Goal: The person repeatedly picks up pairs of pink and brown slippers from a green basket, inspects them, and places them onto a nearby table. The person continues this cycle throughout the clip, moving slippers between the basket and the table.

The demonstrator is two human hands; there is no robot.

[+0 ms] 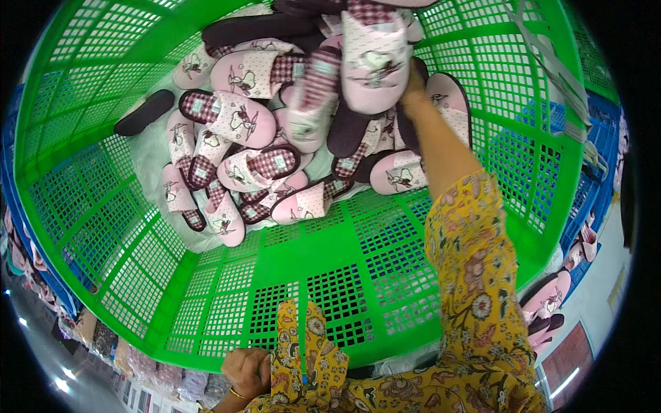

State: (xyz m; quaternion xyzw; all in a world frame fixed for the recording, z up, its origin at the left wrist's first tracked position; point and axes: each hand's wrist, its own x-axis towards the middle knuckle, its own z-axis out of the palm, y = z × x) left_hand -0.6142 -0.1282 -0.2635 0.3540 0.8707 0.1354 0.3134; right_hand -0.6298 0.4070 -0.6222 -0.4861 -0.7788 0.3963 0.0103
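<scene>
A large green plastic basket [304, 253] holds many pink and white slippers with a printed cartoon dog, checked insoles and dark soles. My right hand [414, 90] reaches in at the upper right, beside a blurred pink slipper [376, 69]; its fingers are mostly hidden, so its hold cannot be told. Another blurred slipper [311, 116] lies or moves just left of it. A dark-soled slipper [350, 128] shows its underside below. My left hand [249, 370] rests with curled fingers at the basket's near rim, against the hanging yellow floral cloth [315, 356]; nothing shows inside it.
A pale plastic sheet [162, 155] lies under the slippers. Grey straps [557, 77] hang over the basket's right wall. Blue crates [594, 191] stand outside it, with more slippers [547, 297] at the right. Bagged goods [142, 361] stand at lower left.
</scene>
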